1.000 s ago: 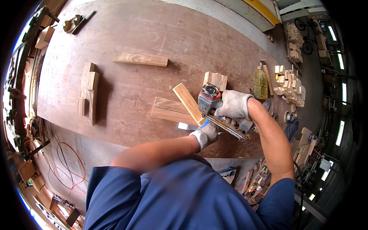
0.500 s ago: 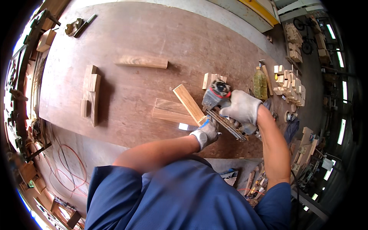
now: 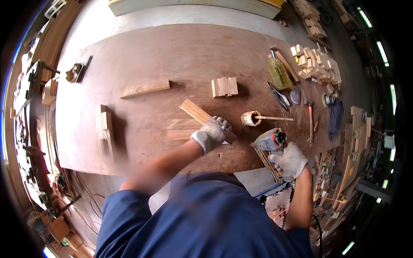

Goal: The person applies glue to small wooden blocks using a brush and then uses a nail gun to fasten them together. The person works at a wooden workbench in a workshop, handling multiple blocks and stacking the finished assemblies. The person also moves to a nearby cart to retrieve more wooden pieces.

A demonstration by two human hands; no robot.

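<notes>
My left hand (image 3: 212, 132), in a pale work glove, grips the near end of a short wooden strip (image 3: 195, 111), fingers wrapped over it. The strip slants across two flat wooden pieces (image 3: 183, 124) lying on the table. At the table's near right edge, my gloved right hand (image 3: 292, 161) is closed round the handle of a grey nail gun (image 3: 269, 140) with a red ring and a long metal magazine. Apart from the strip, the tool tilts out past the edge. Between the hands' far sides stands a crusted glue pot (image 3: 248, 119) with a stick in it.
On the brown table (image 3: 172, 51) lie a wooden block stack (image 3: 224, 87), a loose bar (image 3: 145, 88) and joined pieces (image 3: 104, 127). Rightward are pliers (image 3: 278, 95), a yellowish bottle (image 3: 279, 73), a hammer (image 3: 310, 118) and piled blocks (image 3: 316, 62). A dark hose (image 3: 318, 225) hangs lower right.
My right hand has carried the nail gun away from the strip, toward me and rightward, uncovering the glue pot. My left hand has shifted over the strip's near end. The whole view has moved.
</notes>
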